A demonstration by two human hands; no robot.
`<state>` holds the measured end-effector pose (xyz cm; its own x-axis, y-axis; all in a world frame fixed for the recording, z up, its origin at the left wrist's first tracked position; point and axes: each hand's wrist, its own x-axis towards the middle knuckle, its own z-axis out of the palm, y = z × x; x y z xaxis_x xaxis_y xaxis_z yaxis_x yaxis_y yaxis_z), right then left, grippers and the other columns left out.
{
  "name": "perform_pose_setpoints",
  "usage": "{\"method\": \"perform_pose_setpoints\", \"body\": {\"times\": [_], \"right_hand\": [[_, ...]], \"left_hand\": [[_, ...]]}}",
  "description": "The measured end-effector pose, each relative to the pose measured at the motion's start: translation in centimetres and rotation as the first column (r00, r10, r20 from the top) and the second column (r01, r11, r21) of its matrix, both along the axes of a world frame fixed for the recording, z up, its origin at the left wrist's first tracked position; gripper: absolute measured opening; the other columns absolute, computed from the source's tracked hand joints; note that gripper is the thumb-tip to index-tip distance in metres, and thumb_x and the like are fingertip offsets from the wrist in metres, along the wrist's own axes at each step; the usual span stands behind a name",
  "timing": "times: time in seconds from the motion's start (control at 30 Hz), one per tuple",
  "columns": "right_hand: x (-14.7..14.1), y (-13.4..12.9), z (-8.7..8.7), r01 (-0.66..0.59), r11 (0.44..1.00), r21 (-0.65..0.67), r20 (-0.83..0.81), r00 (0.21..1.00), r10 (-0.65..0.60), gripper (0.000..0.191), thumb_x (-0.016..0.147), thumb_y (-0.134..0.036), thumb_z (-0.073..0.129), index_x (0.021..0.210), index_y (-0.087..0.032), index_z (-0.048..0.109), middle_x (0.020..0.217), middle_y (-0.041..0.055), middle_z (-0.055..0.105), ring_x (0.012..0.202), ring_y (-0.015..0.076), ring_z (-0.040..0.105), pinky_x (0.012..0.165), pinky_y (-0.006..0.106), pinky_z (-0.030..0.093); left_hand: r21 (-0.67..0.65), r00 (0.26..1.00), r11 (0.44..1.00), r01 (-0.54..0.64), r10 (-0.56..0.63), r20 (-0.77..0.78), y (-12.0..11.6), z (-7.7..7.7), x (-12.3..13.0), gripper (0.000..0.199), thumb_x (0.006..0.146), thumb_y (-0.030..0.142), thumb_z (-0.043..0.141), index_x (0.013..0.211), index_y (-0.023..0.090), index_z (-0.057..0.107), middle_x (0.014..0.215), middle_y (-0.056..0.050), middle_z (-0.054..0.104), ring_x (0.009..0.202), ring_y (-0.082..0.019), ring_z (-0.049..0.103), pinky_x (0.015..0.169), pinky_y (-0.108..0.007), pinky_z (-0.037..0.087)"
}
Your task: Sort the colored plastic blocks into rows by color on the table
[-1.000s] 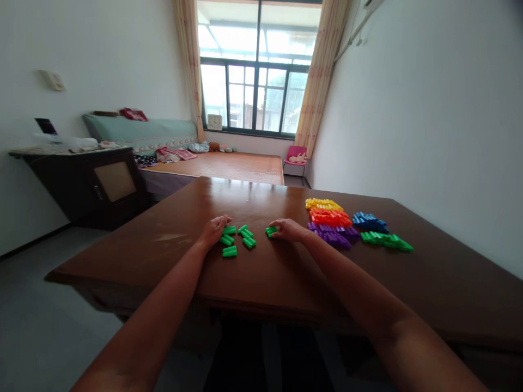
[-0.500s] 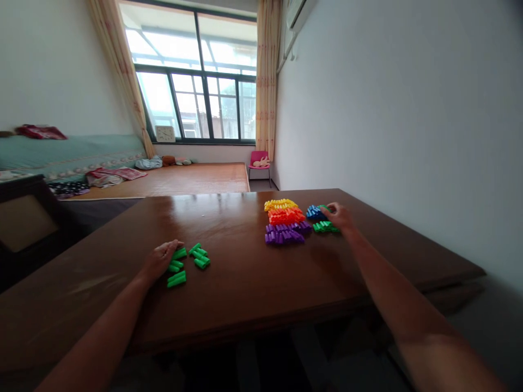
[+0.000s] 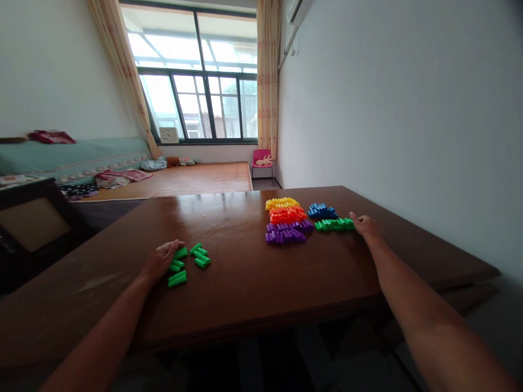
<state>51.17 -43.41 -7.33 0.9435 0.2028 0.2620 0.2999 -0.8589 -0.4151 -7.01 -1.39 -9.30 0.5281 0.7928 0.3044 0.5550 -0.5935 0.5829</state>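
Small glossy green tube-shaped plastic pieces [image 3: 200, 255] lie in loose clusters on the left of the brown table. My left hand [image 3: 162, 257] rests beside them, fingers stretched forward over the table, partly covering the nearest pieces. Farther right, more green pieces form a row [image 3: 333, 224]. At the right end of that row, my right hand [image 3: 365, 224] has its thumb and fingers pinched on a green piece, touching the row. Just behind it sits a group of blue pieces [image 3: 322, 210]. Left of these are yellow [image 3: 281, 203], orange [image 3: 287, 214] and purple pieces [image 3: 286, 234] in rows.
The brown wooden table [image 3: 245, 283] stretches out to the wall [image 3: 400, 109] on the right. Beyond it are a bed with a mat [image 3: 204, 177], a pink chair [image 3: 262, 158] holding a soft toy, and a window. A dark cabinet [image 3: 32, 223] stands at the left.
My right hand has moved right and toward me, from the blue pieces to the green row's end. The green row now reaches farther right. My left hand stays in place.
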Motion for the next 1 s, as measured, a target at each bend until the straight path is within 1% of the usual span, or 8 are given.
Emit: {"method": "perform_pose_setpoints", "body": {"times": [0.13, 0.27, 0.33, 0.43, 0.53, 0.63, 0.83, 1.0], "right_hand": [[-0.9, 0.3, 1.2, 0.011, 0.998, 0.062, 0.209, 0.978, -0.024, 0.059, 0.092, -0.052, 0.028, 0.093, -0.012, 0.071, 0.089, 0.0185, 0.067, 0.079, 0.0267, 0.063, 0.069, 0.038, 0.046], [-5.9, 5.4, 3.2, -0.368, 0.924, 0.109, 0.496, 0.825, 0.270, 0.045, 0.093, -0.041, 0.031, 0.096, -0.015, 0.068, 0.096, 0.0143, 0.067, 0.087, 0.0239, 0.060, 0.077, 0.035, 0.045], [-10.9, 9.3, 4.0, -0.622, 0.780, 0.070, 0.510, 0.694, 0.508, 0.040, 0.093, -0.040, 0.035, 0.097, -0.018, 0.067, 0.099, 0.0114, 0.067, 0.090, 0.0225, 0.061, 0.081, 0.034, 0.045], [-20.7, 14.8, 4.2, -0.874, 0.486, 0.029, 0.371, 0.461, 0.806, 0.033, 0.093, -0.041, 0.043, 0.102, -0.020, 0.066, 0.102, 0.0080, 0.068, 0.082, 0.0187, 0.062, 0.078, 0.031, 0.047], [-29.8, 19.2, 3.1, -0.977, 0.212, 0.000, 0.204, 0.208, 0.957, 0.026, 0.091, -0.036, 0.048, 0.107, -0.023, 0.065, 0.108, 0.0050, 0.067, 0.073, 0.0143, 0.062, 0.073, 0.028, 0.048], [-35.7, 23.3, 1.9, -0.998, 0.048, -0.042, 0.144, 0.041, 0.989, 0.027, 0.092, -0.027, 0.047, 0.112, -0.024, 0.064, 0.112, 0.0049, 0.066, 0.086, 0.0160, 0.063, 0.081, 0.029, 0.048], [-40.3, 30.5, 1.6, -0.988, 0.057, -0.141, 0.128, 0.039, 0.991, 0.032, 0.089, -0.018, 0.050, 0.117, -0.024, 0.065, 0.119, 0.0067, 0.065, 0.109, 0.0217, 0.055, 0.097, 0.037, 0.042], [-42.5, 32.5, 2.4, -0.953, -0.063, -0.297, -0.045, -0.052, 0.998, 0.044, 0.083, -0.023, 0.061, 0.125, -0.034, 0.060, 0.124, 0.0034, 0.064, 0.113, 0.0278, 0.052, 0.093, 0.044, 0.043]], "left_hand": [[0.001, 0.999, 1.000, 0.018, -0.018, 0.040, -0.4, 0.1, 0.4, 0.064, 0.084, 0.067, 0.032, 0.095, 0.020, 0.072, 0.102, -0.008, 0.073, 0.096, -0.027, 0.068, 0.087, -0.039, 0.052], [0.007, 0.993, 0.999, 0.032, -0.033, 0.109, -1.7, 0.4, 0.8, 0.065, 0.085, 0.068, 0.030, 0.093, 0.019, 0.073, 0.099, -0.009, 0.074, 0.095, -0.026, 0.068, 0.087, -0.039, 0.052], [0.011, 0.987, 0.999, 0.043, -0.044, 0.156, -2.3, 0.5, 0.9, 0.066, 0.085, 0.069, 0.031, 0.090, 0.019, 0.073, 0.098, -0.010, 0.074, 0.093, -0.026, 0.068, 0.086, -0.039, 0.052], [-0.013, 0.971, 0.999, 0.048, -0.044, 0.236, -2.6, 0.3, 0.9, 0.067, 0.085, 0.070, 0.031, 0.090, 0.017, 0.073, 0.096, -0.012, 0.073, 0.090, -0.026, 0.068, 0.083, -0.038, 0.052], [-0.030, 0.949, 0.999, 0.020, -0.010, 0.315, -2.3, -0.1, 0.7, 0.068, 0.085, 0.071, 0.033, 0.091, 0.016, 0.072, 0.098, -0.013, 0.073, 0.094, -0.026, 0.067, 0.086, -0.038, 0.052], [-0.084, 0.920, 0.996, 0.028, 0.007, 0.392, -2.0, -0.7, 0.6, 0.070, 0.086, 0.071, 0.032, 0.092, 0.013, 0.072, 0.100, -0.015, 0.072, 0.094, -0.027, 0.067, 0.085, -0.038, 0.052], [-0.156, 0.857, 0.984, 0.084, 0.009, 0.515, -1.8, -0.9, 0.6, 0.064, 0.086, 0.069, 0.039, 0.091, 0.014, 0.072, 0.098, -0.015, 0.072, 0.093, -0.026, 0.067, 0.083, -0.037, 0.051], [-0.195, 0.839, 0.980, 0.050, 0.065, 0.541, -2.0, -0.6, 0.4, 0.065, 0.087, 0.068, 0.039, 0.091, 0.012, 0.071, 0.094, -0.015, 0.072, 0.091, -0.026, 0.067, 0.082, -0.038, 0.052]]}}
